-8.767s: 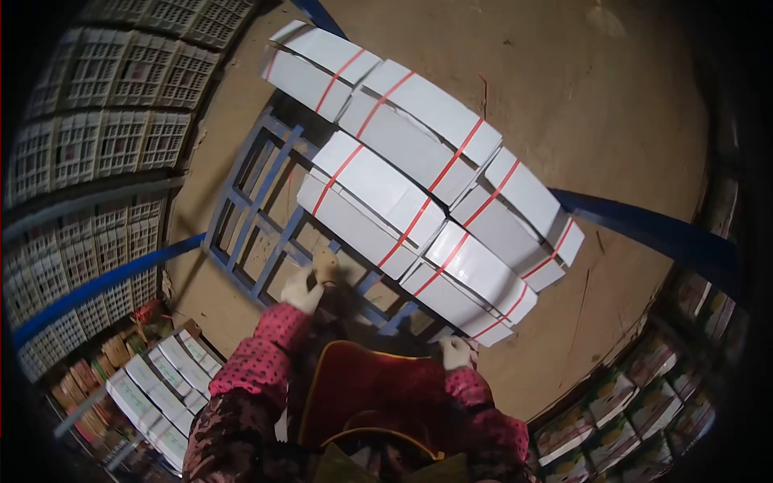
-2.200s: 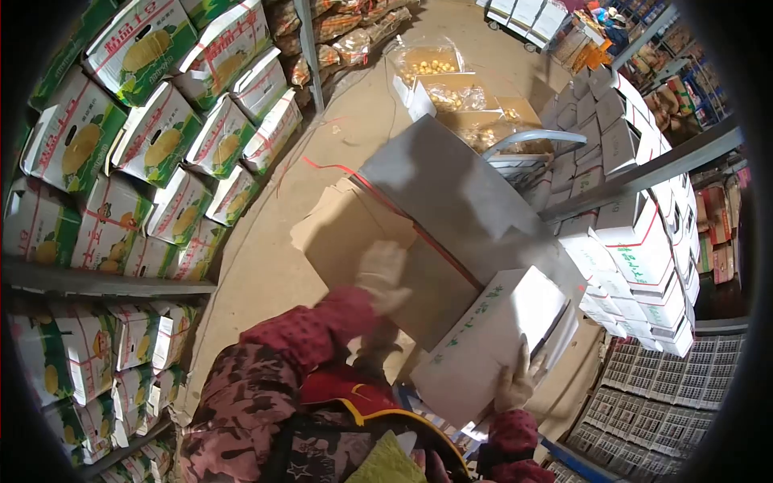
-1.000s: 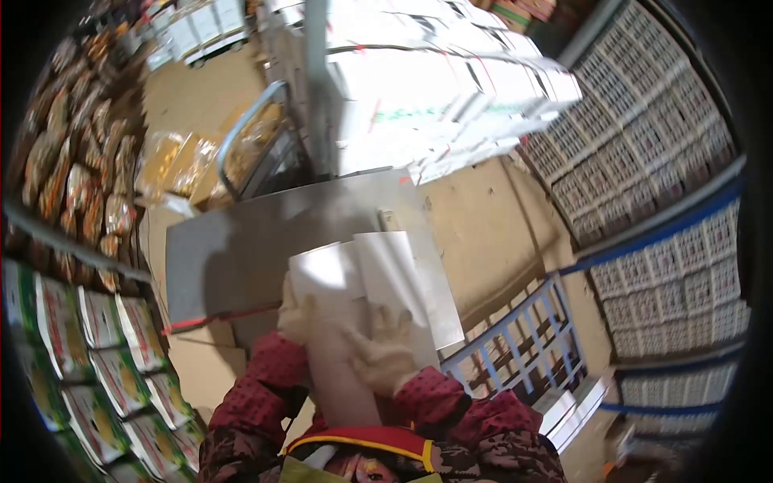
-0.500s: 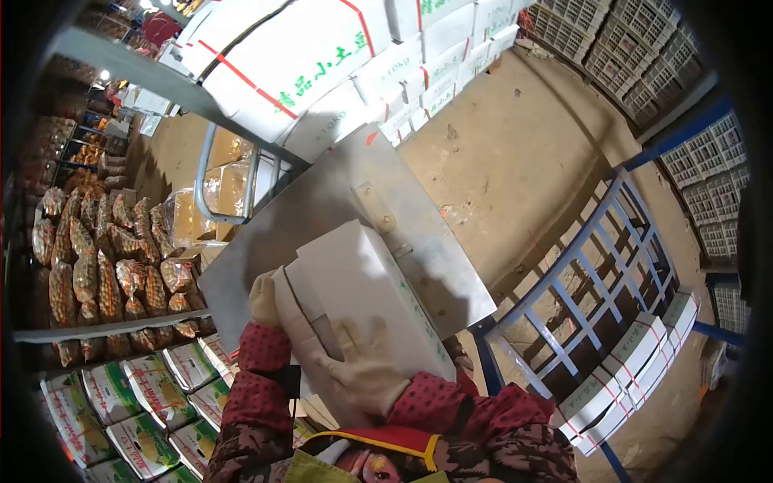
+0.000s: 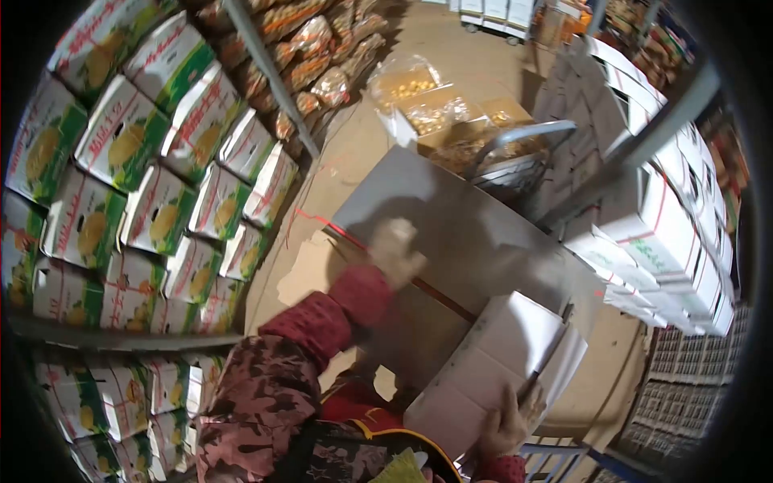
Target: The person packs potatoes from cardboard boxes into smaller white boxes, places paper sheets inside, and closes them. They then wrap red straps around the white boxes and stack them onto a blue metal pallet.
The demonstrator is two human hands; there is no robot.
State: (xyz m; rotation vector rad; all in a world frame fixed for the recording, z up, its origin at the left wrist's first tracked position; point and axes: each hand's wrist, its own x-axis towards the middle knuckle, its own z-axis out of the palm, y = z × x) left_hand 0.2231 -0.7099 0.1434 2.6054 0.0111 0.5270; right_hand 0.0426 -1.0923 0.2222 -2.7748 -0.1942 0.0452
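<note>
A white cardboard carton (image 5: 491,362) rests on its side on a grey metal tabletop (image 5: 451,201), close to my body. My right hand (image 5: 509,423), in a pale glove, grips the carton's near right edge, by a raised flap. To the left, away from the carton, my left hand (image 5: 394,253), also gloved, is over the metal top and smeared by motion. A thin red strap (image 5: 439,296) runs across the tabletop beneath it to the carton; I cannot tell whether the left fingers hold it.
Printed fruit cartons (image 5: 153,201) are stacked along the left. Bagged produce (image 5: 314,56) lies beyond a metal post. Open boxes (image 5: 435,113) and a trolley handle (image 5: 523,133) stand behind the tabletop. Stacked white cartons (image 5: 660,217) rise at right, near a slanted post (image 5: 636,145).
My view has swung left. My left hand has come off the carton and reached out over the tabletop. The right hand has gone from the carton's face to its edge.
</note>
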